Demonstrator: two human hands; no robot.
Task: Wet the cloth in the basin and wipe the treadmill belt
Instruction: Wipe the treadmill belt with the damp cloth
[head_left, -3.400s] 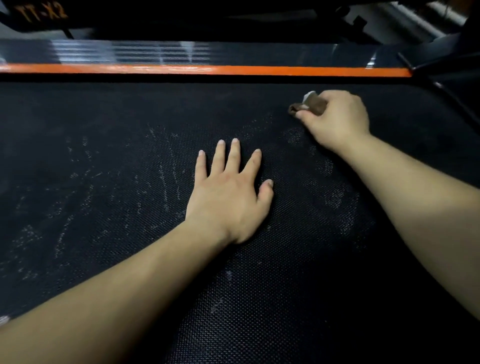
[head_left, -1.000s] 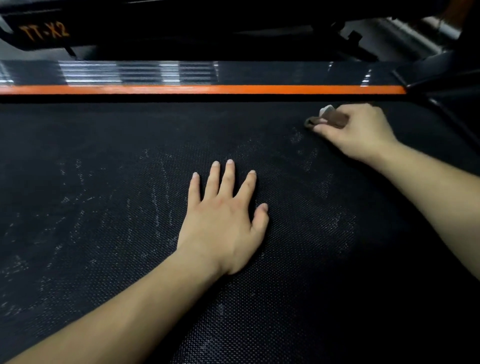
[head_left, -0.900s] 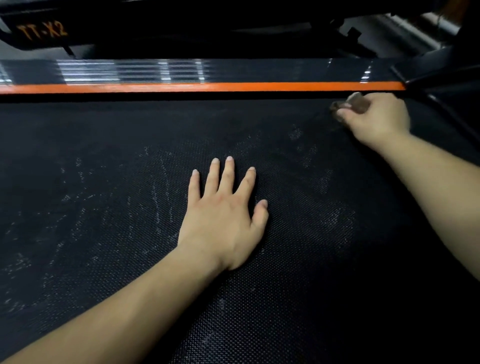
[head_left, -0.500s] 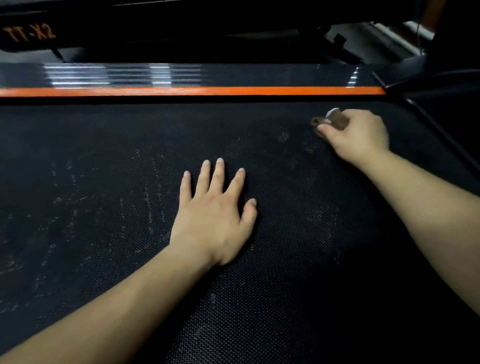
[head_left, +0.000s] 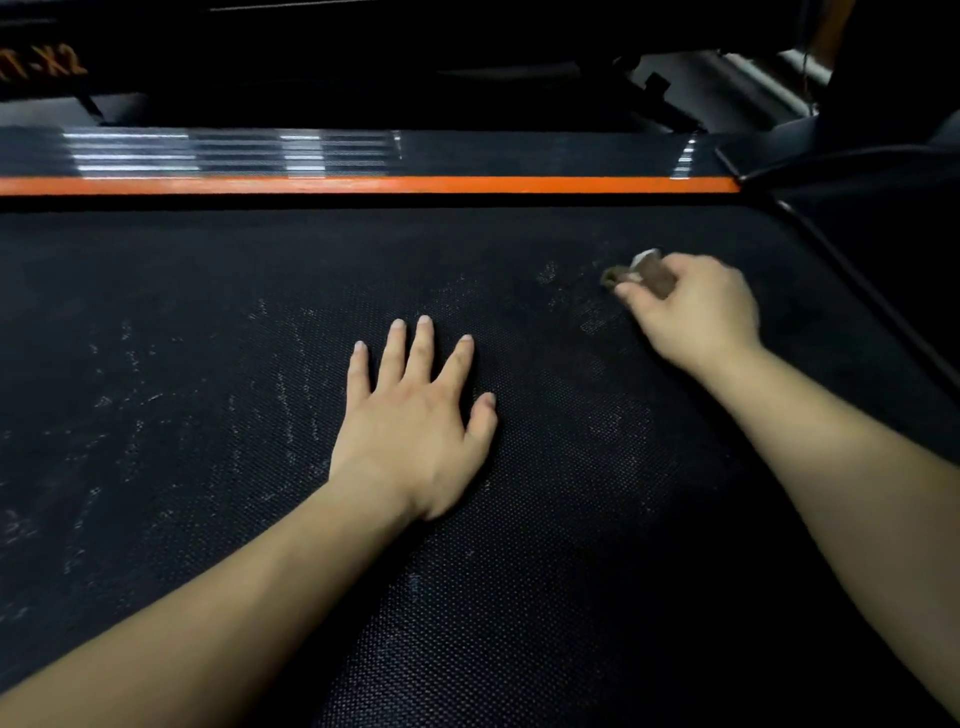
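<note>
The black textured treadmill belt fills most of the view and carries pale dusty streaks on its left and middle. My right hand is closed around a small bunched brown cloth with a pale corner, pressing it on the belt at the upper right. My left hand lies flat on the belt's middle, fingers spread, holding nothing. The basin is not in view.
An orange stripe and a glossy black side rail border the belt's far edge. A dark frame part with orange lettering sits at the top left. A thin black edge runs along the belt's right side.
My right hand slid the cloth toward the orange stripe, then back toward me across the belt's right part. My left hand stayed flat in place.
</note>
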